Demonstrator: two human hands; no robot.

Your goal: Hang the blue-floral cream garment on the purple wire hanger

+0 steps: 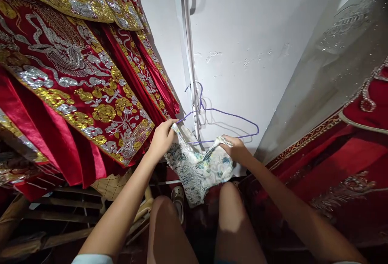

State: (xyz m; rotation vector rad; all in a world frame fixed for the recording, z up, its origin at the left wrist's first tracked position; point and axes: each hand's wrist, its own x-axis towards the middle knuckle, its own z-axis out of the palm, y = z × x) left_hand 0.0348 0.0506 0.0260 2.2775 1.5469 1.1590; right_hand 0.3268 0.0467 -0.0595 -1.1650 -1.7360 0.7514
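Nearest are the person's bare knees (pixel 230 205), with a light clog (pixel 178 194) by the left one; beyond them the floral garment (pixel 212 169), white with green and blue, hangs between the two hands; the left hand (pixel 163 137) pinches one strap between thumb and fingers, right by the end of a purple hanger (pixel 233 114); the right hand (pixel 236 149) pinches the other strap, below the hanger's free right end; the hanger's hook stands at a thin pale pole (pixel 188 46), though whether it catches there I cannot tell; red embroidered cloth (pixel 104 112) hangs to the left; behind is a white wall (pixel 242 22).
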